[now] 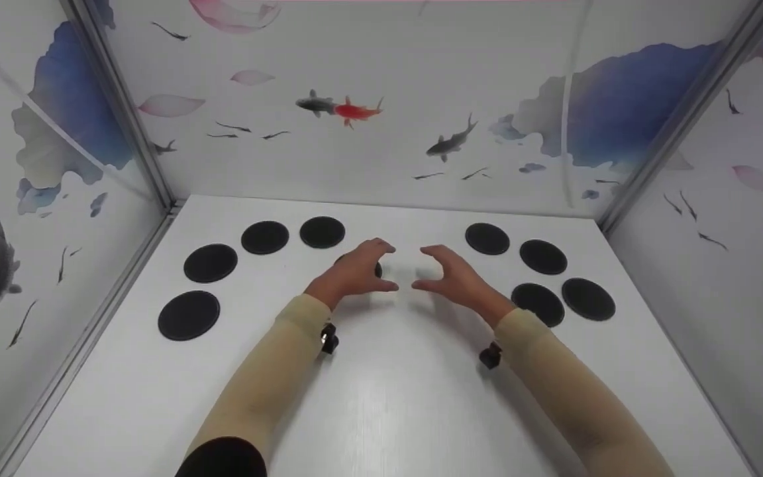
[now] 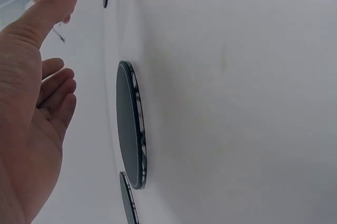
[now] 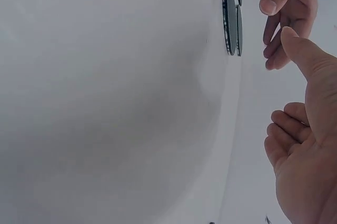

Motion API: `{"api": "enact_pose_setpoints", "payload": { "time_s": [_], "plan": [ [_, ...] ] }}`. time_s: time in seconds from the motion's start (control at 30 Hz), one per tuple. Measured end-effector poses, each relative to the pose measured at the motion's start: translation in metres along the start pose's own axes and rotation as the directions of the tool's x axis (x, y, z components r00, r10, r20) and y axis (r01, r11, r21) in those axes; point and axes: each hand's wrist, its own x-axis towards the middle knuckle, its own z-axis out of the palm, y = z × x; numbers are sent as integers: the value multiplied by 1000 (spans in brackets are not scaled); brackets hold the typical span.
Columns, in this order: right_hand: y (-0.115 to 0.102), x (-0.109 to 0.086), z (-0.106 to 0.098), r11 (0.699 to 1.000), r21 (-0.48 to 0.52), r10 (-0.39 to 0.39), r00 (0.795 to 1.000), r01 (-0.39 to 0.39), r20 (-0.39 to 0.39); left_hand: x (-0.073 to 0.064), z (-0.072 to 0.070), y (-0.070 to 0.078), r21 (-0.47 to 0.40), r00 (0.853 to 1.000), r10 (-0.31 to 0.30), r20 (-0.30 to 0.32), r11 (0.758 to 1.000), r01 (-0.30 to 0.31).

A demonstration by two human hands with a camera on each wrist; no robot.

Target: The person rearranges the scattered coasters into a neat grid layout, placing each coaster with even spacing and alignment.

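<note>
My left hand (image 1: 355, 268) is held over the white table with thumb and fingers spread apart in a loose C, nothing between them. Facing it a short way to the right, my right hand (image 1: 451, 275) has the same shape and is also without an object. A black round disc (image 1: 378, 270) is partly hidden beneath the left hand; the left wrist view shows a flat disc (image 2: 129, 124) with a patterned rim. Nearest the right hand is another black disc (image 1: 538, 305), beside that forearm. In the right wrist view, the thumb (image 3: 303, 50) of the right hand is apart from its bent fingers.
Several more black discs lie flat in an arc on the left, such as the front-left disc (image 1: 189, 315). Others lie on the right, including the outermost disc (image 1: 588, 299). White panels with painted fish enclose the table (image 1: 381, 397) at the back (image 1: 381, 165) and both sides.
</note>
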Motion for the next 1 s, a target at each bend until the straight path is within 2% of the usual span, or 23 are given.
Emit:
{"api": "enact_pose_setpoints", "payload": {
  "time_s": [0.3,0.5,0.8,1.0],
  "plan": [
    [27,-36,-31,1000,-25,-4,999,3,-51,21,22,35,4,999,31,34,999,-31],
    [45,-63,-47,1000,-7,-6,994,5,-109,39,40,62,11,995,93,43,996,-93],
    [72,-101,-70,999,4,50,986,-49,-158,63,70,105,-13,987,149,60,989,-148],
    [94,-124,-83,995,32,101,978,-97,-184,77,91,136,-6,987,156,33,988,-156]
  ]
}}
